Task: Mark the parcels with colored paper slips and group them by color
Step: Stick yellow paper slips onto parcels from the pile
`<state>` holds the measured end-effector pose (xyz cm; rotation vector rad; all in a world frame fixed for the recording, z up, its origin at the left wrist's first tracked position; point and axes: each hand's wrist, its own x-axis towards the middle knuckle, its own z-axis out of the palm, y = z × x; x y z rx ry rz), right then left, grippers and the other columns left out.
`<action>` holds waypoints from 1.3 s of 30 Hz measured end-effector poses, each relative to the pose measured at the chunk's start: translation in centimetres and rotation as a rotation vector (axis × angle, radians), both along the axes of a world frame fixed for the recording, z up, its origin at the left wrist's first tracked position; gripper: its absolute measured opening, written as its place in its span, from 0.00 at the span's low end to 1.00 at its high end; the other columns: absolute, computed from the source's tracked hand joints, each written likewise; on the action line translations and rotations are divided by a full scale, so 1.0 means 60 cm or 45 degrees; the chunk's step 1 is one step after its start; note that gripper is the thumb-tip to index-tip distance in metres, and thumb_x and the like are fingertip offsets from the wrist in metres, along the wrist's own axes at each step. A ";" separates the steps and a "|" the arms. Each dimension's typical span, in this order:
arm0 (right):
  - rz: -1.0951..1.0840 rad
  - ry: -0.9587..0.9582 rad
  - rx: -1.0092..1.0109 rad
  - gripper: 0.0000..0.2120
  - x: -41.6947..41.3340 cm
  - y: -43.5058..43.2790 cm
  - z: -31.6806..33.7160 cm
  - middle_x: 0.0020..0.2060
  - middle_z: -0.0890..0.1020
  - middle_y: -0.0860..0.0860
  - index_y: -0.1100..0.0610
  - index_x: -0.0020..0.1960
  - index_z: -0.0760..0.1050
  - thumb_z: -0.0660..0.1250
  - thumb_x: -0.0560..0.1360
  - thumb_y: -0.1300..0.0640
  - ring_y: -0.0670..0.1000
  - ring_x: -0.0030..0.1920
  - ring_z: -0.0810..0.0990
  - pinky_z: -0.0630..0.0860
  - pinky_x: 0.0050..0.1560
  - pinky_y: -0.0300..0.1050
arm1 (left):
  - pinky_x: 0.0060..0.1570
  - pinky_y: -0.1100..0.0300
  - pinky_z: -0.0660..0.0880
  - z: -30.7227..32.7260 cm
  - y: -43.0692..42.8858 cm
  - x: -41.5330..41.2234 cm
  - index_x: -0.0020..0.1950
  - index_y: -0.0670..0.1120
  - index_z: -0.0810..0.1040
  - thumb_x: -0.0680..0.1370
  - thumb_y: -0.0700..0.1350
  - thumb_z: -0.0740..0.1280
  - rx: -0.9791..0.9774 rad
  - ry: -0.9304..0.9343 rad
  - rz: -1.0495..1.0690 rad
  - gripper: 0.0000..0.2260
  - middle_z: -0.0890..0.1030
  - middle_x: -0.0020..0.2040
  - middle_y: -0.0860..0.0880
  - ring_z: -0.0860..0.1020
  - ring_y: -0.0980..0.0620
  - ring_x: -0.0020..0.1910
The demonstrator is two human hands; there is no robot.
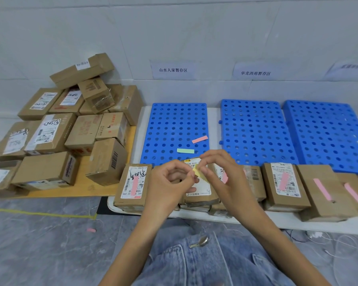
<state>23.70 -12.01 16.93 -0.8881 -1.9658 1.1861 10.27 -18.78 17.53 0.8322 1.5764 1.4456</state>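
Note:
A yellow paper slip (200,174) is pinched between my left hand (171,179) and my right hand (219,172), just above a brown parcel (201,193) with a white label. Several parcels stand in a row along the near edge of the white board, each with a pink slip, such as one at the left (132,185) and one at the right (283,185). A loose pink slip (199,139) and a loose green slip (185,150) lie on the left blue perforated pallet (174,124).
A heap of unmarked cardboard parcels (70,129) covers a wooden board at the left. Two more blue pallets (254,131) (327,135) lie to the right below paper wall signs. A pink scrap (91,230) lies on the grey floor.

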 end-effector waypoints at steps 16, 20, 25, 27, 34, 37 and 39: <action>-0.044 0.194 -0.309 0.04 -0.004 -0.007 0.011 0.33 0.80 0.48 0.58 0.43 0.77 0.69 0.73 0.66 0.47 0.28 0.75 0.72 0.34 0.34 | 0.34 0.59 0.81 0.008 0.005 0.009 0.39 0.39 0.80 0.72 0.30 0.68 -0.018 -0.054 0.129 0.06 0.83 0.32 0.41 0.82 0.48 0.31; -0.055 0.209 -0.358 0.03 -0.002 -0.005 0.015 0.34 0.81 0.48 0.58 0.44 0.79 0.70 0.73 0.65 0.46 0.29 0.77 0.74 0.36 0.35 | 0.34 0.59 0.81 0.012 0.000 0.009 0.40 0.39 0.81 0.74 0.33 0.69 0.009 -0.099 0.089 0.05 0.83 0.33 0.43 0.82 0.49 0.31; -0.069 0.042 -0.055 0.04 0.006 -0.007 0.023 0.41 0.82 0.43 0.52 0.44 0.79 0.72 0.72 0.60 0.47 0.48 0.80 0.73 0.54 0.39 | 0.37 0.55 0.82 0.020 -0.007 0.006 0.42 0.39 0.82 0.74 0.35 0.70 0.042 -0.081 0.028 0.03 0.84 0.35 0.44 0.83 0.50 0.33; -0.075 0.001 0.077 0.05 0.006 -0.009 0.025 0.41 0.80 0.43 0.52 0.43 0.78 0.72 0.72 0.60 0.48 0.49 0.78 0.72 0.53 0.38 | 0.35 0.56 0.82 0.022 -0.008 0.007 0.42 0.39 0.83 0.74 0.35 0.70 0.058 -0.040 0.021 0.02 0.84 0.34 0.43 0.83 0.50 0.33; -0.022 -0.009 0.078 0.05 0.004 -0.008 0.023 0.42 0.78 0.43 0.52 0.43 0.76 0.70 0.73 0.61 0.49 0.49 0.77 0.70 0.54 0.35 | 0.34 0.58 0.81 0.026 -0.011 0.010 0.41 0.42 0.83 0.73 0.35 0.71 0.067 0.015 0.026 0.04 0.84 0.35 0.44 0.84 0.49 0.36; 0.021 0.054 0.006 0.05 0.002 -0.011 0.021 0.41 0.79 0.44 0.53 0.44 0.77 0.69 0.74 0.62 0.50 0.48 0.78 0.74 0.53 0.42 | 0.33 0.57 0.81 0.022 -0.011 0.009 0.39 0.41 0.82 0.73 0.33 0.71 0.055 0.068 0.043 0.05 0.83 0.35 0.43 0.83 0.46 0.37; 0.026 0.117 -0.090 0.06 0.002 -0.012 0.022 0.41 0.79 0.44 0.53 0.45 0.77 0.69 0.74 0.63 0.50 0.44 0.79 0.75 0.50 0.43 | 0.33 0.56 0.81 0.020 -0.010 0.010 0.37 0.41 0.81 0.72 0.32 0.70 0.042 0.122 0.059 0.06 0.83 0.35 0.42 0.82 0.44 0.37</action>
